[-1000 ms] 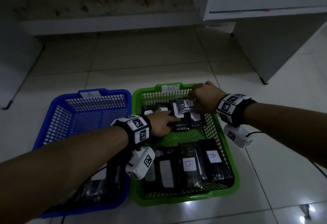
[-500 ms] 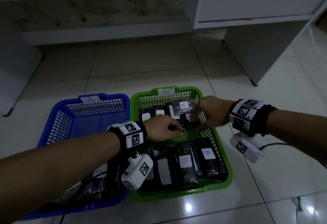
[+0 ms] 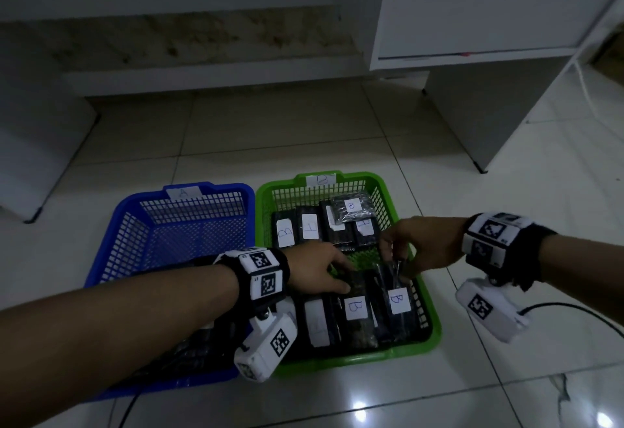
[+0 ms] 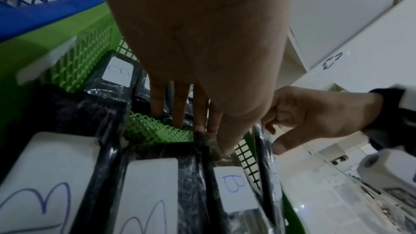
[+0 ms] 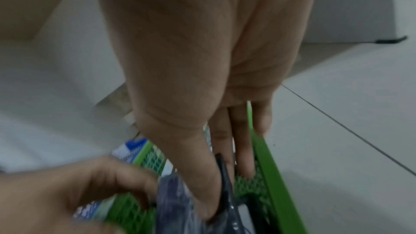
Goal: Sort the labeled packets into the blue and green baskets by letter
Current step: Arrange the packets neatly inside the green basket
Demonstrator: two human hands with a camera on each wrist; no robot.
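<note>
A blue basket (image 3: 118, 225) labeled A and a green basket (image 3: 429, 319) labeled B stand side by side on the floor. The green one holds two rows of black packets with white B labels. My left hand (image 3: 342, 280) pinches the far end of the middle front packet (image 3: 356, 307), thumb on its edge (image 4: 213, 136). My right hand (image 3: 393, 258) pinches the far end of the rightmost front packet (image 3: 400, 301), with thumb and fingers on either side of the plastic (image 5: 220, 175). A small packet (image 3: 351, 206) lies on top of the back row.
Dark packets (image 3: 189, 353) lie in the near end of the blue basket, partly under my left forearm. A white cabinet (image 3: 489, 106) stands at the back right on the tiled floor. A black cable (image 3: 574, 309) runs from my right wrist.
Both hands have come back from the far row of the green basket to the near row. The small packet that the right hand was handling now lies free on the far row.
</note>
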